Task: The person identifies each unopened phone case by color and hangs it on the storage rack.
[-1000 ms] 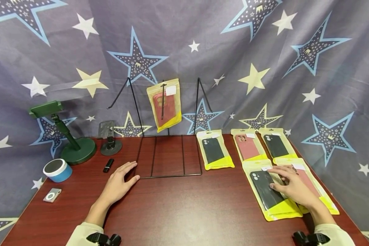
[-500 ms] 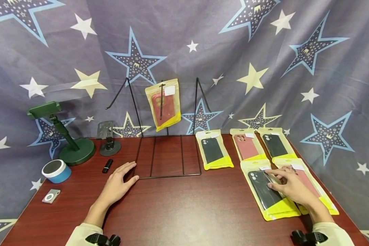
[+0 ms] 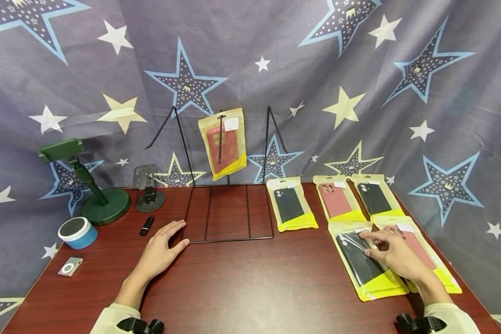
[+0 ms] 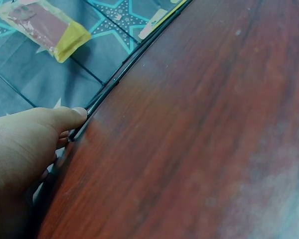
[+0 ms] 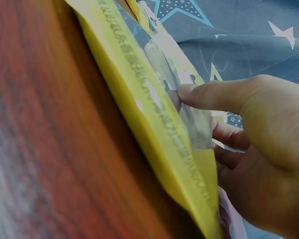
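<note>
In the head view my left hand [image 3: 160, 248] rests at the front left corner of a black wire display rack [image 3: 234, 240]. Its thumb lies at the front wire and its fingers extend along the left side. A packaged phone case [image 3: 225, 144], red in a clear and yellow pouch, hangs from the rack's middle hook. Over at the right, my right hand [image 3: 394, 253] pinches the edge of a pouch with a black phone case [image 3: 359, 257]. Its film [image 5: 194, 117] wrinkles between thumb and fingers in the right wrist view. A pink phone case pouch [image 3: 417, 246] lies partly under that hand.
More packaged phone cases lie behind: a black one [image 3: 290, 204] beside the rack, a pink one [image 3: 336, 199] and another black one [image 3: 375, 197]. At left stand a green phone stand [image 3: 106, 206], a black stand [image 3: 150, 199], a blue-white cylinder [image 3: 78, 234] and small gadgets.
My right fingers have closed on the black case's pouch, and its clear film has bunched up with glare. My left hand stays at the rack corner.
</note>
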Demonstrator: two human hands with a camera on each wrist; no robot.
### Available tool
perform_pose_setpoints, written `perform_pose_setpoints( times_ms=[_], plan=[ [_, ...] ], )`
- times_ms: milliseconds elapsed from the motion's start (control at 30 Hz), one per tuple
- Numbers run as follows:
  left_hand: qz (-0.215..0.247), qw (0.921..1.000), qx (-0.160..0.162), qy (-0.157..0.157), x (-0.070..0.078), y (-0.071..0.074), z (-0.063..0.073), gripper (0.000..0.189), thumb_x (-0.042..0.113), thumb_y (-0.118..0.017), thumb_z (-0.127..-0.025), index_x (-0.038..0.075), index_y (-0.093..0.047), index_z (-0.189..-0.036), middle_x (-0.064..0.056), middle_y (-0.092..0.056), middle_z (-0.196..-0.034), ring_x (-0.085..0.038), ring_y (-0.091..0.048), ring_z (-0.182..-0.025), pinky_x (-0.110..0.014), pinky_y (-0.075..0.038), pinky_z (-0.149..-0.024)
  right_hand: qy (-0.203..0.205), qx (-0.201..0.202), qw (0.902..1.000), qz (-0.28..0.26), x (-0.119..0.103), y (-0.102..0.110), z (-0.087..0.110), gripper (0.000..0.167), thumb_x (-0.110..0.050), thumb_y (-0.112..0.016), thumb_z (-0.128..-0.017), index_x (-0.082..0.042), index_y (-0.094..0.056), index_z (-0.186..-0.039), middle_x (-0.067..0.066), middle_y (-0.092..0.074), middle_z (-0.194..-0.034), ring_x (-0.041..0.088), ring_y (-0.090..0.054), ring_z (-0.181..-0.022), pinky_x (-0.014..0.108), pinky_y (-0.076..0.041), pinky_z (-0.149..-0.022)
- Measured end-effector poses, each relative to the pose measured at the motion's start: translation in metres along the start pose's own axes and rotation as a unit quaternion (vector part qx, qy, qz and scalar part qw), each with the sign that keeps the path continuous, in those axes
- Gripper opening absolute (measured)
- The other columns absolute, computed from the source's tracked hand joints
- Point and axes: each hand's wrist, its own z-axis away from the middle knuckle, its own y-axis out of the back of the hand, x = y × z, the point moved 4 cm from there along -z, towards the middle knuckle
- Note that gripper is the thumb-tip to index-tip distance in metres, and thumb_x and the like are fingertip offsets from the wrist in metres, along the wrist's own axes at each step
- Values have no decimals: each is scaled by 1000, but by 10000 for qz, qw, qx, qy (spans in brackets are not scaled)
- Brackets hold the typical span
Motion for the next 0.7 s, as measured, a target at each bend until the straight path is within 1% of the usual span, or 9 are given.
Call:
perform_pose_setpoints(
  times_ms=[67,200,233,300,400,467,533,633,700],
  plan=[
    [1,10000,-8,-6,0,-1,0,58,29,-72,-98,6,-55,-149,-23,-50,-156,-44,-42,-147,-67,-35,-115,10,42,10000,-69,-1,0,1,37,-4,-83,-83,-6,-76,-119,-1,-54,-88,3,-40,-88,17,-36,-71],
    [-7,10000,-28,-14,0,-2,-1,59,30,-71,-99,7,-54,-150,-22,-49,-156,-44,-42,-147,-67,-35,-115,-115,-44,9994,-324,-1,1,1,38,-2,-81,-85,-3,-73,-123,5,-57,-99,-9,-51,-89,13,-47,-71],
    [-7,10000,-30,-12,-1,-2,-1,59,31,-71,-99,7,-54,-150,-22,-49,-156,-44,-42,-147,-67,-35,-115,-182,-99,9990,-391,0,1,1,39,-4,-81,-87,-3,-73,-125,8,-57,-105,-10,-53,-93,13,-49,-74],
    [-9,10000,-37,-14,-1,-3,-1,59,31,-71,-99,7,-54,-150,-22,-49,-157,-44,-42,-147,-67,-35,-115,-279,-203,9977,-582,1,2,1,40,-6,-79,-89,-3,-71,-128,12,-58,-117,-12,-58,-101,9,-51,-80],
    [-12,10000,-29,-28,0,-3,-2,59,31,-71,-99,7,-54,-150,-22,-49,-157,-44,-42,-147,-68,-35,-115,-360,-247,9938,-1018,3,2,0,42,-6,-78,-91,-3,-69,-132,14,-60,-125,-14,-56,-110,5,-47,-89],
    [-10,10000,-23,-42,0,-3,-2,59,31,-71,-99,7,-54,-150,-22,-49,-156,-44,-42,-147,-68,-36,-114,-336,-222,9910,-1276,4,2,1,43,-3,-77,-90,-1,-68,-132,10,-61,-123,-17,-53,-109,3,-46,-89],
    [-12,10000,-23,-57,0,-3,-2,59,30,-71,-99,6,-54,-150,-23,-49,-156,-45,-42,-147,-68,-36,-114,-356,-154,9893,-1409,6,2,2,42,-1,-77,-90,1,-69,-130,4,-63,-118,-14,-52,-105,4,-45,-87],
    [-13,10000,-36,-69,1,-3,-2,59,30,-71,-99,6,-54,-150,-23,-49,-156,-45,-42,-146,-68,-36,-114,-462,-119,9886,-1427,7,2,3,38,-3,-77,-90,0,-71,-127,-8,-64,-115,-9,-52,-103,5,-45,-86],
    [-3,10000,-41,-78,1,-3,-2,59,30,-71,-99,6,-54,-150,-23,-49,-156,-45,-42,-146,-68,-36,-114,-609,-93,9883,-1392,7,2,3,36,-6,-77,-91,-2,-73,-126,-13,-64,-115,-9,-50,-103,4,-42,-87]
  ],
)
